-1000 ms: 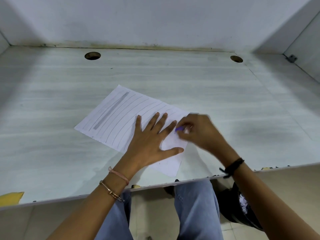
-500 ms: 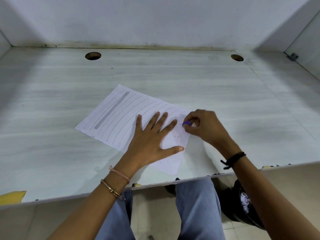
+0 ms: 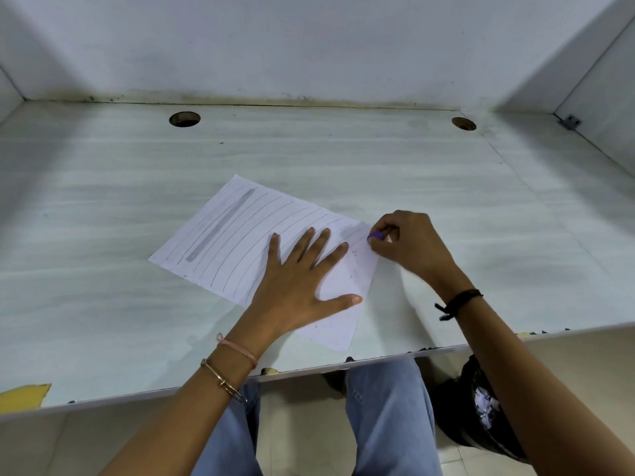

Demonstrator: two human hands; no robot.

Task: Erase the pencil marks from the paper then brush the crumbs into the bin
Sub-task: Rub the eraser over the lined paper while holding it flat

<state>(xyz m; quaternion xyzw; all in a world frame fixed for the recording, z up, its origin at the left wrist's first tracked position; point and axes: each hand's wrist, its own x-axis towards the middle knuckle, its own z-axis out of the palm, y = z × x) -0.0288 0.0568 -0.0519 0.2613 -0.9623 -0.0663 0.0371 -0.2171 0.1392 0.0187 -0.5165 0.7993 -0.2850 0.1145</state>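
Two hands are working the sheet. Our left hand (image 3: 299, 280) is lying flat, fingers spread straight, on the near right part of the paper (image 3: 240, 242) and is pinning it to the table (image 3: 446, 187). Our right hand (image 3: 409, 245) is curling round a small purple eraser (image 3: 374, 237), pinching it between thumb and fingertips at the paper's right edge, close to the far right corner. The paper is lying askew in the middle of the table, its nearest corner reaching close to the near edge.

We are judging the erasing to be only partly through. A grey smudge (image 3: 350, 231) is sitting just beside the eraser, a long dark pencil band (image 3: 220, 228) is running along the far left side, and thin drawn lines are crossing most of the sheet. Dark crumbs (image 3: 347, 276) are lying scattered over the bare right part, around the left thumb and forefinger.

The sheet is looking thin, light and floppy, so we are expecting it to slide, buckle or tear under a hard rub. We are thinking it best to press it flat right next to the spot being rubbed and to stroke away from the pinning hand. The eraser is small and looking soft, so a short grip near its tip is suiting it. The crumbs are looking light and likely to scatter easily. No bin is plainly showing.
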